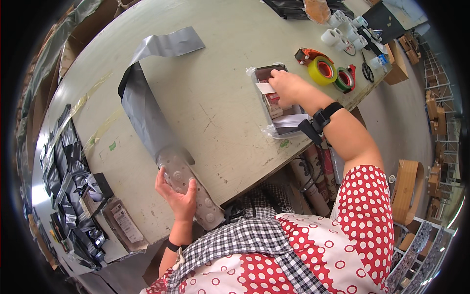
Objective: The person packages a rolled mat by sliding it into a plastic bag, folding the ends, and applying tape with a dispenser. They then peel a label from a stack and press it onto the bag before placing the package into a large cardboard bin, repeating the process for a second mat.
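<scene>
My left hand (pixel 178 196) grips a translucent, clouded roll (pixel 199 203) with round bumps like suction cups, its thumb on top and fingers along the far side. The roll's far end sits inside the mouth of a long grey plastic mailing bag (pixel 145 110), which lies across the table with its upper end folded to the right. My right hand (pixel 290 89) is down in a shallow dark box (pixel 286 131) lined with clear plastic. Its fingers are curled on small red and white cards (pixel 274 104), beside a white slip (pixel 265 88). The fingertips are partly hidden.
Tape dispensers with yellow (pixel 322 71) and green rolls stand right of the box, near black scissors (pixel 367 72) and several white rolls (pixel 338 38). Black plastic bags (pixel 63 161) and an open box with a label (pixel 126 224) lie at the left. The table edge (pixel 254 185) runs before me.
</scene>
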`<state>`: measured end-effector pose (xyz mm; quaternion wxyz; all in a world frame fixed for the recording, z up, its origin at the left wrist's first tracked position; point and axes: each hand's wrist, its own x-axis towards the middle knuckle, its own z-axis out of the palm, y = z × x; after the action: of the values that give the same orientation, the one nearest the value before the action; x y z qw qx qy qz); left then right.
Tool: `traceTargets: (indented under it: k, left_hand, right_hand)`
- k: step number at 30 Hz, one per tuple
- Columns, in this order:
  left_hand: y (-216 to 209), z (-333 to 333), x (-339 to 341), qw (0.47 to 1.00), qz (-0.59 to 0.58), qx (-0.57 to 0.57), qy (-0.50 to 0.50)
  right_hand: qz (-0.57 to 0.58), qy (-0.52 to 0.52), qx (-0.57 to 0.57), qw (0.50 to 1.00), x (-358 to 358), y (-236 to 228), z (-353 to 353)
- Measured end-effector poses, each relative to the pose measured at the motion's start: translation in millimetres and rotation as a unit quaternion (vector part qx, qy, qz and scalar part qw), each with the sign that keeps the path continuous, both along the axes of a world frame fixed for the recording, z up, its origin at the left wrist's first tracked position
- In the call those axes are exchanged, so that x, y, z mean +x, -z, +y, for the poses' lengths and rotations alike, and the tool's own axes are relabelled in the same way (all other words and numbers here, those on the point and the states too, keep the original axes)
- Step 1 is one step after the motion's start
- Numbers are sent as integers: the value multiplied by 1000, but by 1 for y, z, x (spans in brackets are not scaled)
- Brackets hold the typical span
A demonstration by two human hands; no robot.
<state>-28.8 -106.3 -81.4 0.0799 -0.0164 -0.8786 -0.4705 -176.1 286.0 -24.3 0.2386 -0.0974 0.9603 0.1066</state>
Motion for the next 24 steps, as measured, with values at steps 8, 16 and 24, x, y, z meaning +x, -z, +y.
traceTargets:
  k: [8,16,24]
  left_hand:
    - [-1,1,0,1000,-8,2,2]
    - [-4,2,-2,1000,8,-28,4]
    - [0,-1,1,1000,0,4,-4]
  right_hand:
    - [146,8,-87,985,-27,4,25]
    - [182,-5,-46,982,-26,13,23]
    - [230,16,-150,962,-23,-1,26]
